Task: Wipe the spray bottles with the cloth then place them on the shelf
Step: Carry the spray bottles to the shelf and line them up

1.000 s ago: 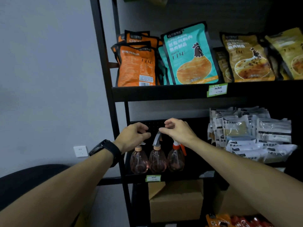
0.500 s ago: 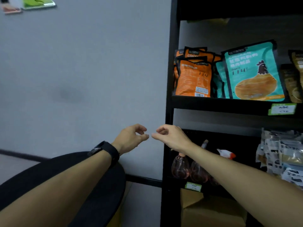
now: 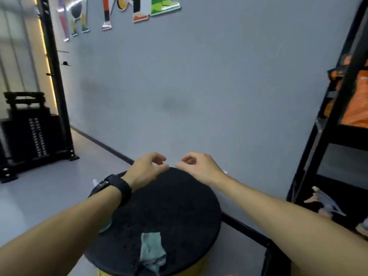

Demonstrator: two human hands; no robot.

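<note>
Head view: 1 cloth (image 3: 152, 251) lies on the round black surface (image 3: 179, 206), well nearer than both hands' loosely curled, empty fingers (image 3: 159, 163); left hand (image 3: 146, 170), right hand (image 3: 201, 169).

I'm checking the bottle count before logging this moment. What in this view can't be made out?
- Spray bottles: head view, blurred, cut by the right edge behind the shelf frame; count unclear.
- Greenish object on the black stool: mostly hidden under the left forearm.
- Orange packets: print unreadable.

Soft grey cloth (image 3: 152, 251); matt, rough black stool top (image 3: 179, 206); black metal shelf (image 3: 326, 136).
</note>
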